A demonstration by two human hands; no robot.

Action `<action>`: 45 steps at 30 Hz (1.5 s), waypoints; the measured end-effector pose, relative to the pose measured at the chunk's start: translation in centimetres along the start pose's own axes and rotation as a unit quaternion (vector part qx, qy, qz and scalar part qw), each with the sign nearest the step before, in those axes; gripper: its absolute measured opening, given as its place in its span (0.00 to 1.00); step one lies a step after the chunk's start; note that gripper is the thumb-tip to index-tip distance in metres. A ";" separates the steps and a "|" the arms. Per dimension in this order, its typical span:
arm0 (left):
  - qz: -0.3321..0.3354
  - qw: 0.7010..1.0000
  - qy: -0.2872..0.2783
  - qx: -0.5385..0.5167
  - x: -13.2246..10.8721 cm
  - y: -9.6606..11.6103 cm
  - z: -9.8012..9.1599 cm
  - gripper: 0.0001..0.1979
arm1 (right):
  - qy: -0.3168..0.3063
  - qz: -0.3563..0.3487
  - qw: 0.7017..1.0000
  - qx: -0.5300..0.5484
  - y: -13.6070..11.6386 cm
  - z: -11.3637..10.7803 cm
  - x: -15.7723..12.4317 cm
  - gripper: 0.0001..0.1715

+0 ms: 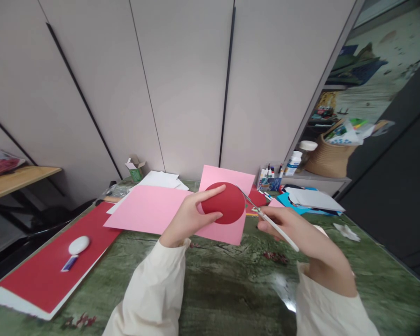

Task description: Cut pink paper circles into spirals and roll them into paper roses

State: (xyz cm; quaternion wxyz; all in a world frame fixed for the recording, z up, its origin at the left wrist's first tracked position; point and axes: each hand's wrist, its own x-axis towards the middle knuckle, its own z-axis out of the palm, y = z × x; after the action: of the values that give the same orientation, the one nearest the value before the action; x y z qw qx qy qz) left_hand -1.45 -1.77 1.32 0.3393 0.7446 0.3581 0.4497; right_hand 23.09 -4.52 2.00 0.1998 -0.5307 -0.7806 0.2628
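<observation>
The left hand (186, 215) is pinching a red circle (233, 204) together with a pink sheet (227, 175). Its thumb and first finger are lying apart on the red front. The other fingers are hiding, so I cannot tell how hard they are pressing. The red circle is sitting in front of the pink sheet, up above the green surface (220, 289).

The right hand (286, 220) is gripping the white handle of the scissors (279, 231), with its fingers curling round. The thin dark tip is pointing at the upper right edge of the red circle. I cannot tell if it is touching.

Some things could be going wrong from here. If the left hand is pinching too softly, the red circle could be sliding over the pink sheet, and the edges could be coming out wonky. If the scissors are tipping inward, they could be nicking the red edge. The first finger is pointing toward the sharp tip and is near it, so a slip could be poking it. The pink corners are sticking out with no hand on them, so a push from the blade could be bending them.
</observation>
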 end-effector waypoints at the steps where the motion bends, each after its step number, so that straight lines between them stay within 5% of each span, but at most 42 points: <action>1: 0.000 1.000 0.000 0.002 0.0 0.0 0.0 0.29 | -0.001 0.000 1.000 0.002 0.0 0.0 0.0 0.22; 45: 0.031 0.996 -0.087 0.003 -0.2 0.1 -1.1 0.29 | -0.040 -0.011 0.999 -0.017 0.5 -0.6 -0.3 0.20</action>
State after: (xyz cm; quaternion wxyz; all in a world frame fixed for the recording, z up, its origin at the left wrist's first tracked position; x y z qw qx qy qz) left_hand -2.56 -1.80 1.70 0.3534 0.7925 0.3053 0.3923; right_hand 23.92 -4.56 2.21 0.1624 -0.5144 -0.7982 0.2681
